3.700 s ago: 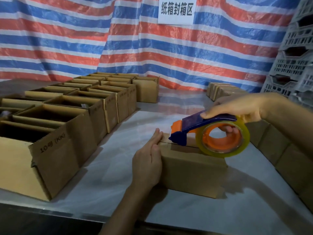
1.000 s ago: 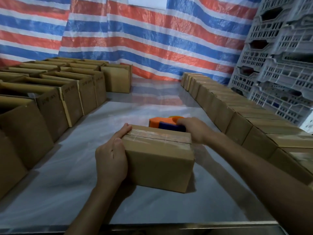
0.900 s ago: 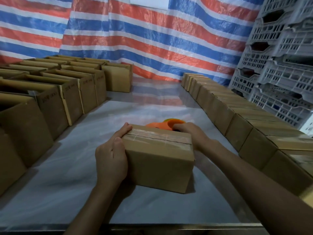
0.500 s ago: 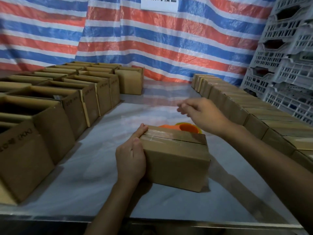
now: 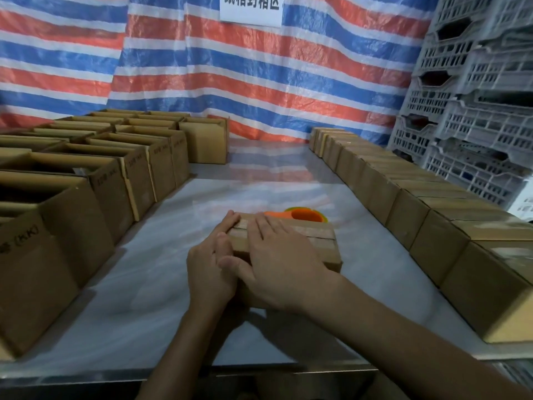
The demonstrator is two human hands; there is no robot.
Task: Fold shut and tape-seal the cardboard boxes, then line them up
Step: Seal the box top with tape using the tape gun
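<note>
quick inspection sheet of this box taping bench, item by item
surface: glossy grey table, reflecting the tarp
job's things: taped box at centre under both hands; tape dispenser lying just behind it; open boxes in rows on the left; closed boxes lined up on the right
clutter: nothing seen
grippers: left hand against the box's left end, fingers straight; right hand palm down on its top
cables: nothing seen
surroundings: striped tarp behind, white sign on it, stacked grey crates at right
</note>
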